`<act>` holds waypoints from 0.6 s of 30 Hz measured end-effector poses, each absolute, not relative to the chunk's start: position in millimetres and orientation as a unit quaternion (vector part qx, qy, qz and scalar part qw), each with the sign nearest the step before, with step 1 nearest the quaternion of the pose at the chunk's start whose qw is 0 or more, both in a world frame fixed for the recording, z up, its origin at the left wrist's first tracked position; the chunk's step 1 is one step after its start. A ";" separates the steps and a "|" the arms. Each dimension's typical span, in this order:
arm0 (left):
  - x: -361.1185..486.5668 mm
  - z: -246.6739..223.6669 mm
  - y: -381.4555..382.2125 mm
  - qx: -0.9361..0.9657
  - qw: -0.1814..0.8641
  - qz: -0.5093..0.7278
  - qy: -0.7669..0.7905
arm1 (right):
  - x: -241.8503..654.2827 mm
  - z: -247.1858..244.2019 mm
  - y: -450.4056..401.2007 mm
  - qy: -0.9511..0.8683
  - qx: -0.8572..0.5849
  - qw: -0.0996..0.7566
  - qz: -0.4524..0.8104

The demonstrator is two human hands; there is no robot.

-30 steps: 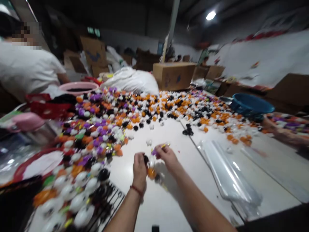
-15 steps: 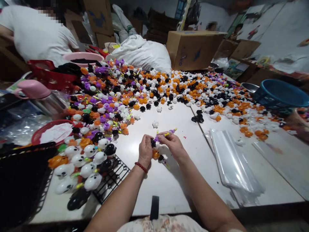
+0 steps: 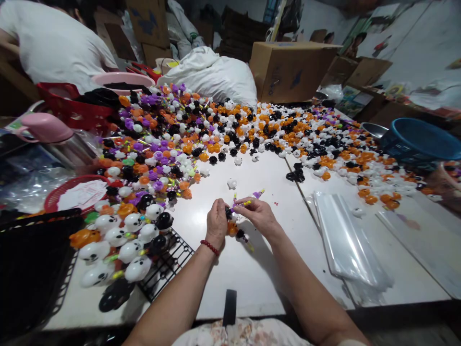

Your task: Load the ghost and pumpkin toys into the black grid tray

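Observation:
My left hand (image 3: pixel 216 224), with a red bead bracelet on its wrist, is closed on a small black plastic piece (image 3: pixel 228 212) at the middle of the white table. My right hand (image 3: pixel 258 217) pinches a small purple-and-yellow toy piece (image 3: pixel 235 206) right beside it; the fingers partly hide where the two meet. Just below the hands are an orange pumpkin-like piece (image 3: pixel 232 228) and a black-and-white piece with a yellow tip (image 3: pixel 242 235). Another purple piece with a yellow tip (image 3: pixel 258 193) shows beyond my right fingers. A white piece (image 3: pixel 231 183) lies farther out.
A broad heap of small orange, black, white and purple pieces (image 3: pixel 266 129) spreads across the back. Larger ghost-faced balls (image 3: pixel 139 268) sit at left by a black basket (image 3: pixel 32 274). Clear plastic bags (image 3: pixel 349 240) lie at right, near a blue basket (image 3: pixel 421 139). A person in white (image 3: pixel 54 41) is at back left.
My right fingers have shifted slightly at the purple piece, and more of its yellow part shows. My left hand has stayed nearly in place.

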State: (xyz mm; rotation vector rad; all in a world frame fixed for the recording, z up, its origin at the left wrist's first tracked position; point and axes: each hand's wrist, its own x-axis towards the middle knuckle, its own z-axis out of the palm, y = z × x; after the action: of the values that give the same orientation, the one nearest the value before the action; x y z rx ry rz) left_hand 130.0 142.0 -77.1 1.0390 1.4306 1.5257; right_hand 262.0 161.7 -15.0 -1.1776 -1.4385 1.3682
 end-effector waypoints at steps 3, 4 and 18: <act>129.0 -76.8 143.3 0.406 0.386 0.595 0.576 | 261.4 -11.7 160.5 -0.613 -0.463 0.402 0.498; 128.8 -76.8 143.7 0.405 0.385 0.595 0.578 | 261.1 -10.8 160.3 -0.626 -0.467 0.403 0.477; 122.5 -89.6 144.0 0.390 0.371 0.606 0.585 | 234.3 -36.9 153.7 -0.517 -0.424 0.394 0.630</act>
State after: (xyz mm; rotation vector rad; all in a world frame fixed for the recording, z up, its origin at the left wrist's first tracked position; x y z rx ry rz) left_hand 122.5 144.0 -89.6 0.9988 1.5003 1.5549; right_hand 234.3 153.7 -36.9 -1.0769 -1.3123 1.5992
